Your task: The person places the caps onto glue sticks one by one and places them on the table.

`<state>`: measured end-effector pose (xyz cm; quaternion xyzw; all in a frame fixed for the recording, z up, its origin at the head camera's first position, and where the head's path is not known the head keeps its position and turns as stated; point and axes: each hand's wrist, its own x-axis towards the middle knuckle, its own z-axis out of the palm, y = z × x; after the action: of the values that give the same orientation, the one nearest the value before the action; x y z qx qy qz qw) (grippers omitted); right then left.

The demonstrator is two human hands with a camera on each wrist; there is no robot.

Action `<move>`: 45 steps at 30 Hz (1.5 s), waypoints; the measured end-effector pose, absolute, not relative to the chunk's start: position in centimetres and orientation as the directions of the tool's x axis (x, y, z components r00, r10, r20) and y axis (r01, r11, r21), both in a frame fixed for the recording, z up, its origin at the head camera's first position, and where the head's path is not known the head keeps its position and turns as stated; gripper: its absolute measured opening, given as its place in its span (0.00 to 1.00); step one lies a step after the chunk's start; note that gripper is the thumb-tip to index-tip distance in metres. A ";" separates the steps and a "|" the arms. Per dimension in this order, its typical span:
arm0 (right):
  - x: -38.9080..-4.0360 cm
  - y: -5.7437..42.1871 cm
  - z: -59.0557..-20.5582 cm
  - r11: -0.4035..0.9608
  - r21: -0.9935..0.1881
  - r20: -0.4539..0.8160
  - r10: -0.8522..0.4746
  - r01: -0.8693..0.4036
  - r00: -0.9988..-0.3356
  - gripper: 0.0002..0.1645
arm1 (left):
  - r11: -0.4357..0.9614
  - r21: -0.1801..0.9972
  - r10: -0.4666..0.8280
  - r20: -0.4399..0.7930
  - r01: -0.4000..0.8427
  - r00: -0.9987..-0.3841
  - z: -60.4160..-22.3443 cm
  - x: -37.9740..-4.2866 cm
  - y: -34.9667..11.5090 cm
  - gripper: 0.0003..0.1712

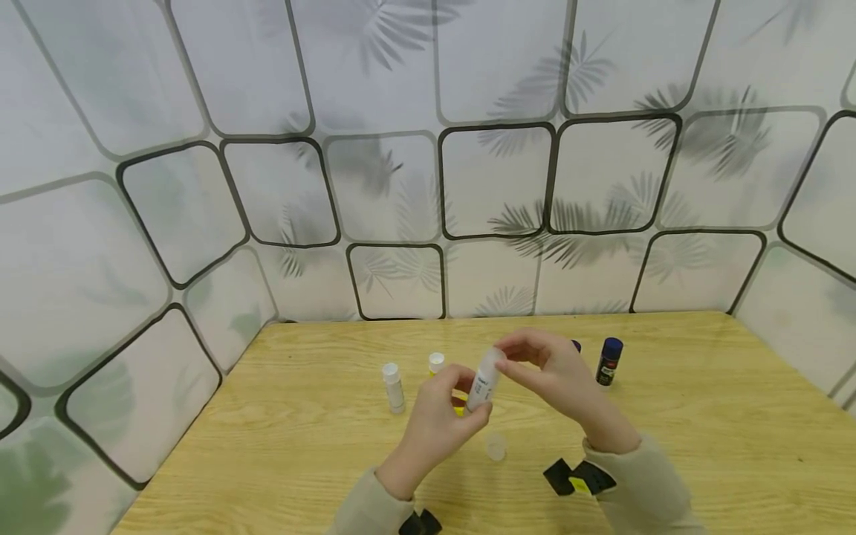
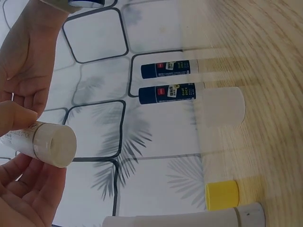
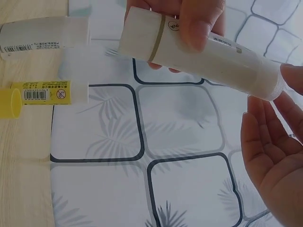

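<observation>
A white glue stick (image 1: 483,384) is held tilted above the table between both hands. My left hand (image 1: 444,409) grips its body, with the thumb across the label in the right wrist view. My right hand (image 1: 551,375) pinches the ridged white end (image 3: 271,87) of the stick between thumb and fingertips. Under the hands, a loose translucent cap (image 1: 496,446) stands on the table. Partly hidden behind the left hand is a yellow cap (image 2: 222,195). A yellow-labelled glue stick (image 3: 47,92) stands upright just beyond that hand.
Another white glue stick (image 1: 394,388) stands upright to the left. Two dark blue glue sticks stand at the right; one (image 1: 608,362) is in full view, the other (image 1: 576,345) mostly behind the right hand. A patterned curtain (image 1: 394,282) borders the wooden table (image 1: 267,446).
</observation>
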<state>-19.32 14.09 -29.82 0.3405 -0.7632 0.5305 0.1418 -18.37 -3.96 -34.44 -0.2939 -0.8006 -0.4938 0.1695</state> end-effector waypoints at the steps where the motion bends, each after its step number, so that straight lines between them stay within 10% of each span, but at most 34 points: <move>1: -19.3 14.0 -29.8 0.206 -0.716 0.576 -0.367 -0.667 -0.731 0.10 | 0.339 0.695 0.302 0.558 0.634 -0.773 -34.4 -18.4 -3.9 0.13; 45: -22.1 15.7 -31.9 0.482 -0.683 0.539 -0.173 -0.548 -0.824 0.19 | 0.445 0.607 0.251 0.621 0.658 -0.742 -34.2 -18.6 -4.4 0.13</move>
<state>-22.13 15.67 -31.88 0.2157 -0.8365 0.4609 0.2034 -18.62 -4.39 -34.17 -0.2777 -0.8189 -0.4478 0.2273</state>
